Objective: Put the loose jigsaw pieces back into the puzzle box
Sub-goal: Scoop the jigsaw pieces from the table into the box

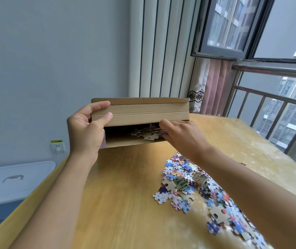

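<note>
Far left, below the counter edge: a white-lidded storage bin (14, 178) on the floor, with a wall socket (58, 146) above it, plug inserted. Then the left hand (87, 130), clasped on the left end of the cardboard puzzle box (140, 112), fingers over the raised lid's top edge, thumb pressed on the lid's front face. Box held just above the wooden counter (125, 203), mouth turned toward the camera, lid propped open. Inside, on the box floor, a small heap of pieces (147, 133), mostly pale backs up. Right of that, the right hand (177, 133) at the opening, fingertips reached into the gap under the lid; whether anything was pinched could not be told. Further right, lying on the counter beneath the right forearm, the loose jigsaw pieces (197, 187) spread in a long colourful pile toward the near right corner.
</note>
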The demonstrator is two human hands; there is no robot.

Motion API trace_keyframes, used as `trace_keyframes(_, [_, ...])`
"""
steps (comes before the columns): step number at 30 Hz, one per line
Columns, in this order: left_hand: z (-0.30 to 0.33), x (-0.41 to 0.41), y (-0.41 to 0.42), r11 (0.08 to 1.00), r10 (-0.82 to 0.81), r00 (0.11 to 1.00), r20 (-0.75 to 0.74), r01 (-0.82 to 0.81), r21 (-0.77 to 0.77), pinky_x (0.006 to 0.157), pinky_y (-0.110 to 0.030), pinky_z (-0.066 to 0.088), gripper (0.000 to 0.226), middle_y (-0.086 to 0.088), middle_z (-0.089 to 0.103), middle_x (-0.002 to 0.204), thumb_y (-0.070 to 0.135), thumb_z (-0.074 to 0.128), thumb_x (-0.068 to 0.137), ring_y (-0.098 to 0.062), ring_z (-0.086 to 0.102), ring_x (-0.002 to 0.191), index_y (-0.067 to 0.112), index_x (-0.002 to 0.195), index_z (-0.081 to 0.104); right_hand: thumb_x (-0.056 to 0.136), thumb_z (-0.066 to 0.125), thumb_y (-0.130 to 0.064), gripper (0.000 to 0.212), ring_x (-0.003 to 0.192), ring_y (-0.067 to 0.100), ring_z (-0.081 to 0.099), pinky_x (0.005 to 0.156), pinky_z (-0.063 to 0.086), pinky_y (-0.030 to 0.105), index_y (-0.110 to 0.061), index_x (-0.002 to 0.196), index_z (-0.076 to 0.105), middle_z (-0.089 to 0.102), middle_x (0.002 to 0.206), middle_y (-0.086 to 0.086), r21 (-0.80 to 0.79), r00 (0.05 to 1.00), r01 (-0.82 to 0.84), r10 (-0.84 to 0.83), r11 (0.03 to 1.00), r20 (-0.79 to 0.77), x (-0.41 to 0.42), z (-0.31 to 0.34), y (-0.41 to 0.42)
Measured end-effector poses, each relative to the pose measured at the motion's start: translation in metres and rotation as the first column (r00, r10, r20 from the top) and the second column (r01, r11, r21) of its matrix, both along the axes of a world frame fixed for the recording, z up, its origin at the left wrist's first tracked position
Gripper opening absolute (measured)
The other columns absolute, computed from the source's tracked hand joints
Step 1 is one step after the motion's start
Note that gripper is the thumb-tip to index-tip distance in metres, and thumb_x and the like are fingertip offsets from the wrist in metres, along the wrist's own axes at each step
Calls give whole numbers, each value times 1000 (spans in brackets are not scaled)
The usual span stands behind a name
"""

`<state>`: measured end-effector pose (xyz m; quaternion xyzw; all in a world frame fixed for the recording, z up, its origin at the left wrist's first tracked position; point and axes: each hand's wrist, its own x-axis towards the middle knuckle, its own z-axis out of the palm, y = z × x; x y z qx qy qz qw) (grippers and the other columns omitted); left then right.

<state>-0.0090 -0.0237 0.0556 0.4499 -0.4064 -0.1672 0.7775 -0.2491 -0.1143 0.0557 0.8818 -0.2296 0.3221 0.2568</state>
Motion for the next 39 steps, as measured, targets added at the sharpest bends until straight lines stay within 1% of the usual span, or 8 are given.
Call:
trace_keyframes(4, [0,-1,1,1000,-8,1000,-7,8,-7,92,-39,58,29,3,78,100,9,79,80,-24,70,104,36,89,81,74,85,-11,32,47,27,56,46,30,24,-6,81,54,63,64,3,-11,998,-48,48,999,30,-4,2,-1])
trace_keyframes(10, [-1,-2,0,1000,-9,1000,-15,9,-10,88,-35,57,29,3,78,96,8,79,80,-20,71,96,35,89,81,87,76,-32,25,64,25,62,53,51,33,-14,76,64,65,72,0,-38,999,-2,1,999,-41,-10,4,-2])
trace_keyframes(14, [-3,-3,1,1000,1,1000,2,-1,-4,70,-21,54,30,0,77,103,9,79,81,-23,70,103,38,88,80,87,76,-35,21,70,23,61,54,52,32,-17,76,72,62,74,-2,-51,996,61,-64,997,-68,-11,5,-3])
trace_keyframes(20, [-2,-8,6,1000,23,1000,20,-23,12,51,-14,51,31,-5,75,104,6,77,84,-5,65,67,37,88,79,95,66,-22,9,63,29,67,51,53,39,-14,90,66,69,76,1,48,985,141,-135,989,-111,-13,-7,-9])
trace_keyframes(26, [-3,-10,6,1000,22,1000,19,-22,20,47,-14,49,33,-4,75,96,4,77,84,-8,61,61,37,86,78,98,60,-26,11,79,32,67,66,56,44,-19,107,64,72,90,5,281,963,231,-177,931,-205,-13,4,6])
trace_keyframes(31, [-4,-9,4,1000,25,1000,11,-25,9,51,-17,51,32,-4,76,99,7,77,84,-15,67,77,39,86,79,99,50,-15,27,77,23,72,68,60,40,-19,117,69,76,95,1,308,995,100,-90,946,-46,-24,7,38])
trace_keyframes(34, [-4,-9,5,999,23,1000,20,-24,23,48,-17,51,32,0,75,90,7,77,85,-10,60,59,39,87,79,101,48,-27,38,103,19,68,80,60,41,-24,138,55,69,123,-3,381,988,120,-72,917,-138,-20,-8,57])
trace_keyframes(39, [-4,-10,7,999,22,1000,21,-23,23,49,-15,50,32,5,74,88,5,77,85,-5,61,57,38,88,78,100,50,-49,49,117,17,53,84,54,34,-24,142,48,54,127,-5,400,975,193,-131,896,-179,-15,-14,48])
